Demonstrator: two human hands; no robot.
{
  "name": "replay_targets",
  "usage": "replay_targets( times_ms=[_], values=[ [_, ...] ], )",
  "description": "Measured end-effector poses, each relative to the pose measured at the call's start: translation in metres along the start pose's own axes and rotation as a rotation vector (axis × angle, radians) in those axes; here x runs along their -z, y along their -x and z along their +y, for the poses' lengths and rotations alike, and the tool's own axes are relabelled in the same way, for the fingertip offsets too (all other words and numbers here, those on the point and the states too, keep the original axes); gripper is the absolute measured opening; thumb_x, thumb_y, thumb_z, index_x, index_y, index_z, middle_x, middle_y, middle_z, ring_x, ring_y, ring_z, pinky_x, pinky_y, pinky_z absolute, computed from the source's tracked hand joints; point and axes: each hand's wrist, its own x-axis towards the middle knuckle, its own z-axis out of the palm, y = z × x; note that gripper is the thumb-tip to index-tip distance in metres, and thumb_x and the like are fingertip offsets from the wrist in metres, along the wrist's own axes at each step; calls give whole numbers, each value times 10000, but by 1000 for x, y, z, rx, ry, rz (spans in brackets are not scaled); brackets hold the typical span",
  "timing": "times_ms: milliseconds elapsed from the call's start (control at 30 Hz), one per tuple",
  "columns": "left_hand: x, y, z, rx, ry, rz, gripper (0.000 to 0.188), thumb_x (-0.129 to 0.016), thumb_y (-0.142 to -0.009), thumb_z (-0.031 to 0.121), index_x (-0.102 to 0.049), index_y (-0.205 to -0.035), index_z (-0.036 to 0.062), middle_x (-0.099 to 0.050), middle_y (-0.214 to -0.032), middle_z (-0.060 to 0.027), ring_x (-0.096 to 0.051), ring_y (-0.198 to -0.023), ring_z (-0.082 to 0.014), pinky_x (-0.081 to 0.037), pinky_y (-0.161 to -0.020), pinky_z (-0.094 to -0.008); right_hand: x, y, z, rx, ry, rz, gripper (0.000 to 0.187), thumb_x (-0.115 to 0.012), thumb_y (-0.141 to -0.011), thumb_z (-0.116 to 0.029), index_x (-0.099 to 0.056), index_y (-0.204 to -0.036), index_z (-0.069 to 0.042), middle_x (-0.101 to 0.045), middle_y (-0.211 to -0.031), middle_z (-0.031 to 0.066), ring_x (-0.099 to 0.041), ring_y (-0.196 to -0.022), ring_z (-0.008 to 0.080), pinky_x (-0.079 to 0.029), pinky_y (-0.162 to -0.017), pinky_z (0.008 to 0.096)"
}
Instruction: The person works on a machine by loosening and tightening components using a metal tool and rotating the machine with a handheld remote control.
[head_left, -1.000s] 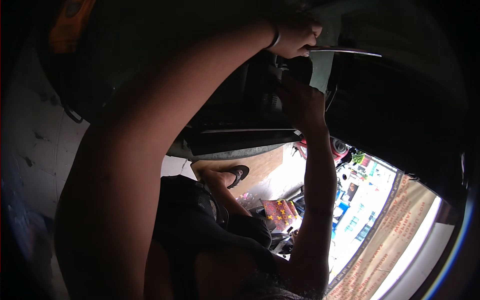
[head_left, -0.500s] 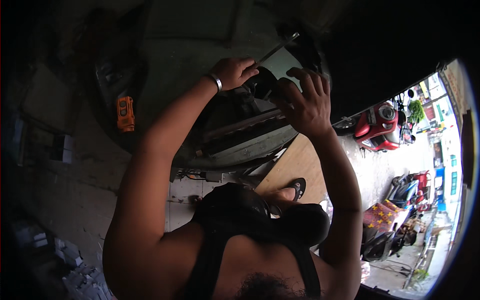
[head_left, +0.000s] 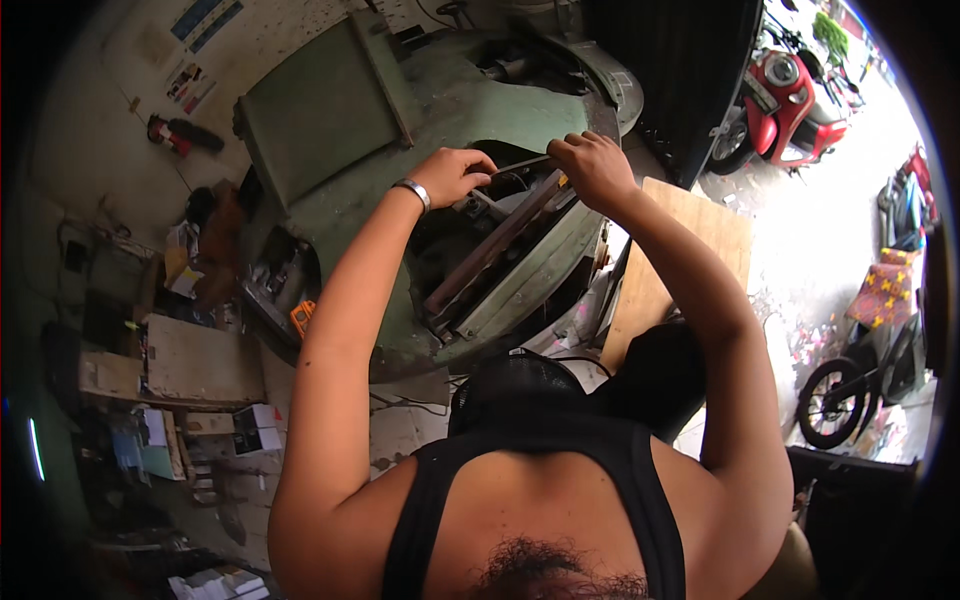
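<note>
A thin metal rod spans the gap between my two hands, over an opening in the front of a green car body. My left hand, with a silver band at the wrist, has its fingers closed at the rod's left end. My right hand curls its fingers over the right end, which they hide. Below the hands a rusty brown bar runs slantwise across the opening, beside a pale green front panel.
A flat green panel stands up on the car at left. An orange push-button control lies by the left front opening. Right of the car are a wooden board and a red scooter. Boxes crowd the left side.
The view has shifted and brightened, showing more of the car. The rod, earlier angled up from my left hand, now reaches my right hand, whose spread fingers have closed over its end.
</note>
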Motion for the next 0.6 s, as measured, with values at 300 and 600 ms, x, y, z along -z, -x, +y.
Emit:
replay_targets(
  times_ms=[300,600],
  values=[
    [-14,-2,-16,173,167,-110,212,-698,-965,140,-727,-1150,40,-778,-974,-84,-719,-881,-134,-540,-773,-303,-19,8,6,-46,-37,-79,181,-611,-984,-286,-647,-1035,-116,-703,-960,82,-687,-968,311,-555,-805,435],
    [-17,-7,-18,169,197,-99,216,-731,-956,154,-753,-1134,36,-762,-926,-44,-665,-811,-102,-533,-758,-279,-18,19,4,-147,-132,-188,201,-602,-995,-291,-637,-1039,-98,-706,-979,109,-705,-949,356,-571,-766,476]
  ],
)
